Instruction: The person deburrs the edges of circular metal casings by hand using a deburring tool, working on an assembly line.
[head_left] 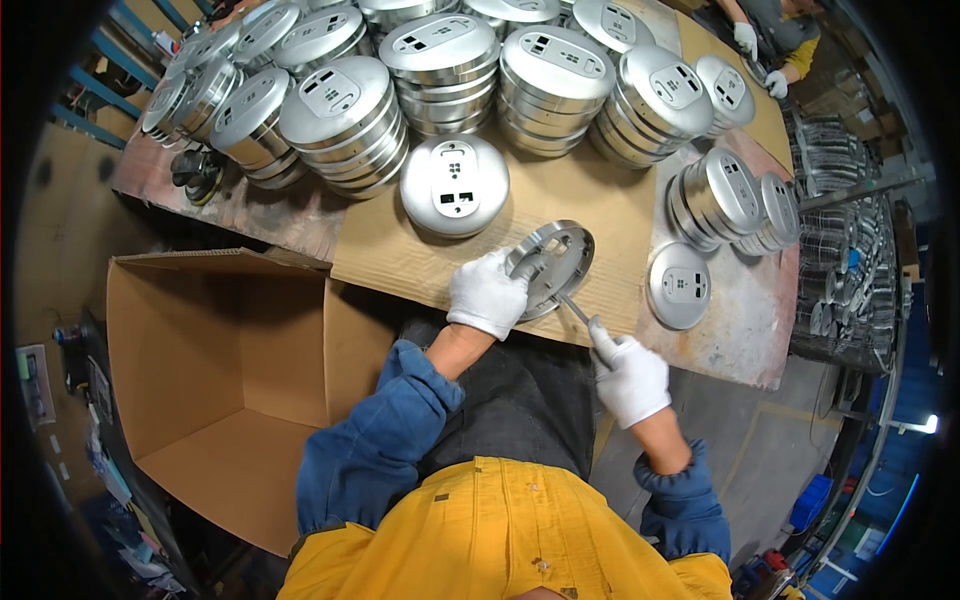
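Observation:
My left hand (490, 294), in a white glove, grips the rim of a round metal cover (570, 262). The cover is tilted up near the front edge of the table, its hollow inner side showing. In my right hand (630, 378), also gloved, is a slim grey metal rod-shaped tool (573, 308). Its far end meets the lower rim of the cover; whether it is a file or a scraper cannot be made out. Just behind, a single silver round cover (455, 187) with rectangular cutouts lies face up on the cardboard sheet (620, 215).
Several stacks of silver covers (440, 80) fill the back of the table. More stacked covers (725, 195) and a lone cover (680, 286) are on the right. An open cardboard box (215, 350) stands at left, below a dark power tool (198, 175). Another person's gloved hand (745, 40) shows at far right.

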